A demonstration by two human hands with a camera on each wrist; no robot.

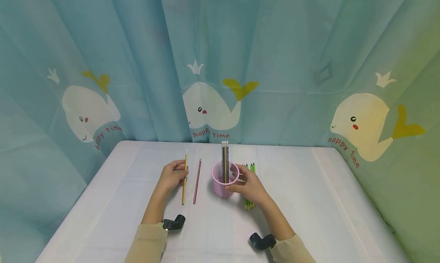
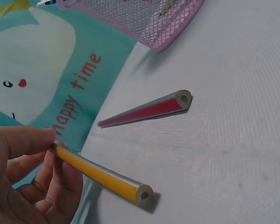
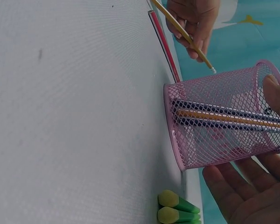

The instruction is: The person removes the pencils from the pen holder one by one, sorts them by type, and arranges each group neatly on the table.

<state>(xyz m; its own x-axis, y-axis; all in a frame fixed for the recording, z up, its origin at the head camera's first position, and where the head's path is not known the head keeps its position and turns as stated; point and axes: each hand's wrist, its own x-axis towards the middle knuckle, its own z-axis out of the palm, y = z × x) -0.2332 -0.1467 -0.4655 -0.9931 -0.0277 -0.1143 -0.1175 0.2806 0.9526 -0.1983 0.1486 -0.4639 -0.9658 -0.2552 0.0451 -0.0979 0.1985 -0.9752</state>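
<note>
My left hand [image 1: 174, 174] pinches a yellow pencil [image 2: 102, 175] between thumb and fingers. The pencil's unsharpened flat end points toward me, and its white-tipped end points away. Just right of it a red pencil [image 1: 197, 182] lies on the table. My right hand [image 1: 250, 186] grips the rim and side of a pink mesh pencil cup [image 1: 220, 188], thumb at the near side and fingers at the far side. Several pencils [image 1: 225, 162], dark ones and a yellow one, stand upright in the cup. The right wrist view shows them through the mesh [image 3: 228, 116].
Several green pencils [image 1: 248, 204] lie side by side right of the cup, partly hidden by my right hand. A white cloth covers the table [image 1: 309, 202]. Behind it hangs a blue-green curtain [image 1: 288, 64] printed with whales.
</note>
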